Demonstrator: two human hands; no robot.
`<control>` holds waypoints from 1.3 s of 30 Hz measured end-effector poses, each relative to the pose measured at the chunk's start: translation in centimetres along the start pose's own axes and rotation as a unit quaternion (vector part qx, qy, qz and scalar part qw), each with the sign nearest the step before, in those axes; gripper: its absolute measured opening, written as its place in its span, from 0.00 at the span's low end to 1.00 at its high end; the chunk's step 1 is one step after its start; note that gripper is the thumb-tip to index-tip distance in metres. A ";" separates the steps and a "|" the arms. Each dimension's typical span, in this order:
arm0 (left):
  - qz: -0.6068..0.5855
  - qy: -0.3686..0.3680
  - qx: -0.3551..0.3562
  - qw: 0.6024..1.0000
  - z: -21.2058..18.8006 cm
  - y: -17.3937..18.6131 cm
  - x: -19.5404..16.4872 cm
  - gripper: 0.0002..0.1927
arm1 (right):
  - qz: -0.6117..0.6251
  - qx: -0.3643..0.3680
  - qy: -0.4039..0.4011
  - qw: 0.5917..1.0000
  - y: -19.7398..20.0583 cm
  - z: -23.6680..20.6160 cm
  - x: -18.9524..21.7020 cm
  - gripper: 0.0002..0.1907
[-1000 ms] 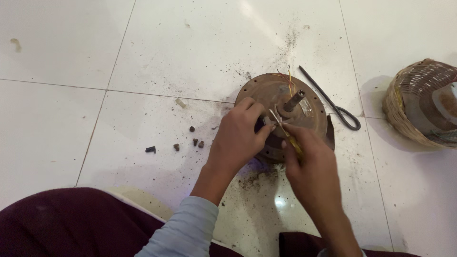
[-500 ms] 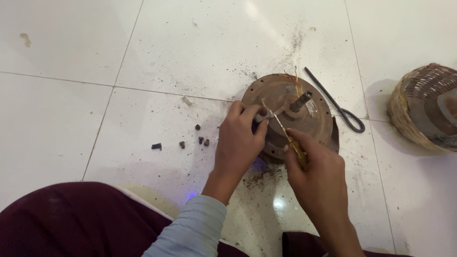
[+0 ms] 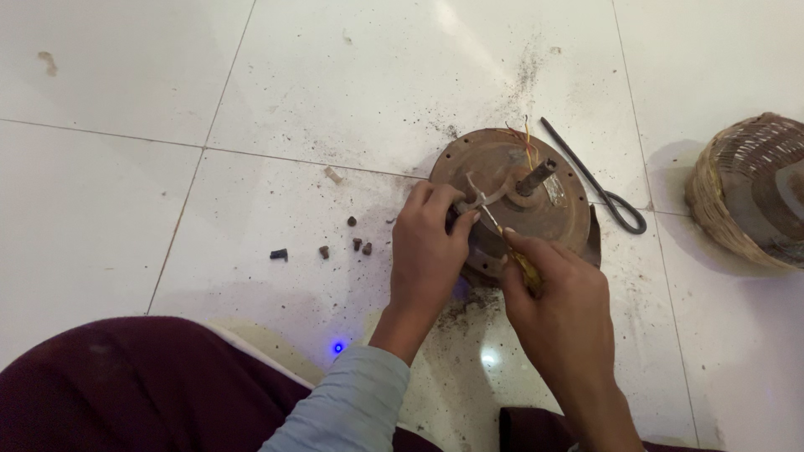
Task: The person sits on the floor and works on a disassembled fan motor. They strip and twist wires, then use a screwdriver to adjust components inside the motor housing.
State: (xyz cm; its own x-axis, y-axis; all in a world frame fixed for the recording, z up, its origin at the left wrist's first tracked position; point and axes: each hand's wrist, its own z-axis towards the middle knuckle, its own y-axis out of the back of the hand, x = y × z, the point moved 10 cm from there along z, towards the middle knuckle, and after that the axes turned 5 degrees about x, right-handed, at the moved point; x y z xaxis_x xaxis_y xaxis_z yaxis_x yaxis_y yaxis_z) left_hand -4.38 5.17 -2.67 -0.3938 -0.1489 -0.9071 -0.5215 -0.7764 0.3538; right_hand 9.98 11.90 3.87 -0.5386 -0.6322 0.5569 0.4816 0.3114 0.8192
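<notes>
Left hand [image 3: 427,251] as before on the near rim of the rusty motor housing [image 3: 511,201] on the tiled floor [image 3: 251,84], fingers pinching a pale wire [image 3: 479,199]. Right hand [image 3: 557,305] unchanged too, fingers wrapped around a yellow-handled screwdriver [image 3: 512,251], tip at the housing top. Small dark bits [image 3: 322,249] still scattered left.

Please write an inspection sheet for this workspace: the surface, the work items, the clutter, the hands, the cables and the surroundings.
Surface: white tiled floor, dusty with dark grit near the work.
Work items: rusty round motor housing lying flat, its shaft pointing up; screwdriver with its tip at the housing.
Clutter: small dark bits on the floor; black bent rod beside the housing.
Hands: left hand pinches a pale strip on the housing; right hand grips the screwdriver.
Cables: thin coloured wires at the housing's far edge.
Surroundings: woven basket at right; blue light spot.
</notes>
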 end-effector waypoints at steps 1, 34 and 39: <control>-0.001 -0.002 -0.006 1.000 -0.1 0.1 -0.1 0.10 | 0.002 0.004 -0.005 1.000 -0.1 0.0 0.0 0.16; 0.036 -0.109 -0.041 0.992 -0.5 0.4 -1.6 0.10 | -0.079 -0.036 0.027 0.996 -1.6 -0.1 2.5 0.13; 0.027 -0.066 -0.023 0.997 -0.2 0.0 -0.4 0.11 | -0.070 -0.021 0.010 0.997 -1.6 -0.1 2.3 0.13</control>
State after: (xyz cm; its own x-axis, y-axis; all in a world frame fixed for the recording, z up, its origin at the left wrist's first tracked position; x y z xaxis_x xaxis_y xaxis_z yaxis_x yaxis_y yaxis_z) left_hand -4.05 5.15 -2.32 -0.5174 -0.1117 -0.8484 -0.4627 -0.7975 0.3872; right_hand 8.09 9.85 3.87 -0.5895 -0.6809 0.4346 0.4313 0.1896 0.8821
